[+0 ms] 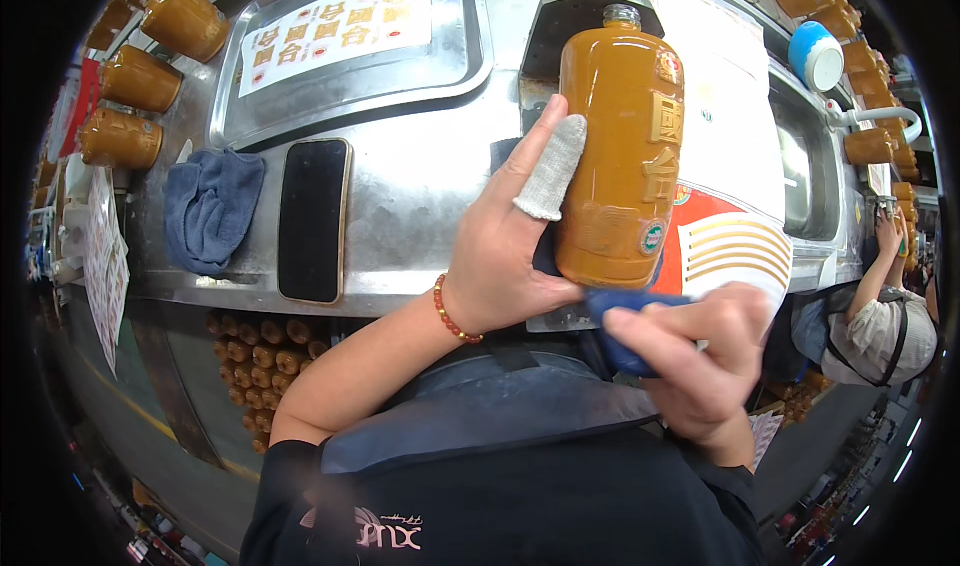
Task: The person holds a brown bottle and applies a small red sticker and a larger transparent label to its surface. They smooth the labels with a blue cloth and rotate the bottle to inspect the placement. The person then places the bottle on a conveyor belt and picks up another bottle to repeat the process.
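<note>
Nearest the lens, at six o'clock, a dark apron covers the person's chest, and both forearms rise from it. At about four o'clock the right hand [700,351] is clenched around a folded blue cloth [625,311], pressing its edge against the base of an amber-brown bottle [620,151], seemingly to wipe the lower rim. The left hand [510,251] grasps that same bottle from the side, thumb low and a forefinger in a white knitted finger cot [552,171] laid along the glaze; this grip holds the bottle upright and clear of the counter so the base stays reachable. A red bead bracelet [450,311] circles the left wrist.

Behind the hands runs a stainless steel machine housing [420,166]. On it at nine o'clock a black smartphone [313,221] lies face up, just beside a crumpled grey-blue rag [210,211]. Further bottles of the same colour [135,81] line up at ten o'clock, more at two o'clock along the conveyor. Another worker [880,316] in pale clothing stands at three o'clock, well apart.
</note>
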The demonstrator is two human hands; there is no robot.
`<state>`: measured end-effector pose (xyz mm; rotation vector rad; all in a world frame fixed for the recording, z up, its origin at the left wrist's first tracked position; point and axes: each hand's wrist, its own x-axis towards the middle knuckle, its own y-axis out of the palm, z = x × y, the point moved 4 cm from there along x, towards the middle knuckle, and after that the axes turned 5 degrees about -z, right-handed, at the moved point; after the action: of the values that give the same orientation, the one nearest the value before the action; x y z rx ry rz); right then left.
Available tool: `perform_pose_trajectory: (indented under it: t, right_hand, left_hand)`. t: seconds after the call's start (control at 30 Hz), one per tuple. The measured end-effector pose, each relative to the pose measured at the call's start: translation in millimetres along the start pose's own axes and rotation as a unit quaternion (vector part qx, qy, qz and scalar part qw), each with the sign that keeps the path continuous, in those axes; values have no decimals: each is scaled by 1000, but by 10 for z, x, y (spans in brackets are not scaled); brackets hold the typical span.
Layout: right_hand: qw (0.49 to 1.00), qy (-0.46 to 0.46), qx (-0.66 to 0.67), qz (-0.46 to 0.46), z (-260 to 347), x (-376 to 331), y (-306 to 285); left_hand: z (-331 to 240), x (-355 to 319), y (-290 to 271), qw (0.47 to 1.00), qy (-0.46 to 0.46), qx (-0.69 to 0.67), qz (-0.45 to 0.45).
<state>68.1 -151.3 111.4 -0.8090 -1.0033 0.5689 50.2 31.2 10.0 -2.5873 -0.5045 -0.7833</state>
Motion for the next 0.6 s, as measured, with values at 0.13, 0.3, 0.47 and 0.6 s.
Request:
perform_pose_trajectory:
  t: [0.13, 0.3, 0.47, 0.6]
  right_hand:
    - [996, -57, -49, 39, 29, 64, 52]
    - [999, -12, 18, 27, -150, 311, -67]
    - [991, -114, -28, 64, -29, 367, 46]
    - [993, -84, -71, 48, -115, 476, 5]
  left_hand:
    - [-11, 21, 12, 1000, 5, -2, -18]
    - [1, 1, -1, 1000, -1, 7, -25]
    - [9, 12, 16, 997, -34, 73, -12]
    - [69, -28, 20, 995, -58, 76, 12]
